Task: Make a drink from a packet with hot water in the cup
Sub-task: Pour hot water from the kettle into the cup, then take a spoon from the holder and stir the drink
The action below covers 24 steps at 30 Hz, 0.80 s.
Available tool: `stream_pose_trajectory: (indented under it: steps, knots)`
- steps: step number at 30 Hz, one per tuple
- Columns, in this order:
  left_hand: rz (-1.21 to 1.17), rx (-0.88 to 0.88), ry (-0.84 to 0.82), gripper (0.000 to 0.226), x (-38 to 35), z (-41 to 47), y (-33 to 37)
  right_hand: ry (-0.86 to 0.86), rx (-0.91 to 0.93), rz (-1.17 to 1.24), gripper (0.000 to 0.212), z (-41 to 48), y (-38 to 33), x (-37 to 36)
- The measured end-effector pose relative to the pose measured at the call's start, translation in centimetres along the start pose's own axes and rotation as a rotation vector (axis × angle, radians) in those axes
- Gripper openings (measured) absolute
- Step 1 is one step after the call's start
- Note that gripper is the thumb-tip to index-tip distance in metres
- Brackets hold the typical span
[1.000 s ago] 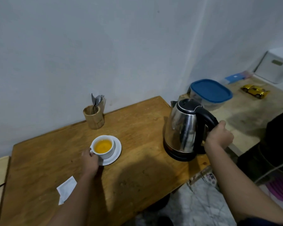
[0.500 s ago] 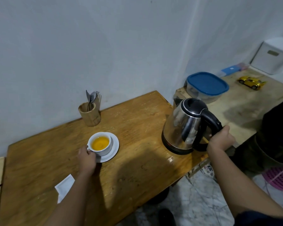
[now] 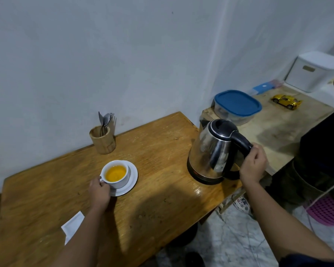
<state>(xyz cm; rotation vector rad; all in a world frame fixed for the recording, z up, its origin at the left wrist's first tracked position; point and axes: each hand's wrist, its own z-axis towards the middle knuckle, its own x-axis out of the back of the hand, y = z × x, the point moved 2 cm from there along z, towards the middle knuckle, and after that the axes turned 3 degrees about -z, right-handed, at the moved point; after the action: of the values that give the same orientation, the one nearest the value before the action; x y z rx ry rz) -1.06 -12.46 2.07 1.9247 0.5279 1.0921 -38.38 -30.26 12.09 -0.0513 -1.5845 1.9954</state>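
A white cup [image 3: 117,181] holding orange liquid stands on a white saucer [image 3: 132,181] in the middle of the wooden table [image 3: 162,209]. My left hand [image 3: 99,193] grips the cup's handle from the near side. A steel kettle [image 3: 213,151] with a black lid and handle stands on its base near the table's right edge. My right hand [image 3: 253,164] is closed around the kettle's handle. A white packet [image 3: 72,227], torn, lies flat on the table left of my left forearm.
A wooden holder [image 3: 103,140] with spoons and forks stands by the wall behind the cup. A lower table to the right carries a blue-lidded container [image 3: 237,105] and a yellow toy car [image 3: 286,101]. A white bin [image 3: 314,71] and pink basket [image 3: 328,211] are further right.
The kettle has come down and stands upright on the table near its right edge, my right hand still on its handle. My left hand has stayed on the cup.
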Motion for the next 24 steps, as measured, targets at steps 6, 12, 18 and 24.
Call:
stream_pose_trajectory:
  steps: [6, 12, 18, 24]
  knots:
    - [-0.008, 0.001, -0.007, 0.031, 0.1, 0.0, -0.2, -0.087, 0.316, -0.149, 0.022, 0.5, -3.3, -1.0]
    - [-0.029, -0.012, -0.009, 0.032, 0.4, -0.3, 0.0, -0.483, 0.513, -0.103, 0.019, -2.7, -8.3, -7.4]
    - [-0.056, -0.046, -0.009, 0.030, 0.6, -0.6, -0.2, -0.934, 0.429, -0.089, 0.018, -8.6, -11.1, -18.8]
    - [-0.064, -0.081, -0.002, 0.021, 0.8, -0.5, -0.3, -1.187, 0.204, -0.087, 0.022, -12.9, -13.1, -29.1]
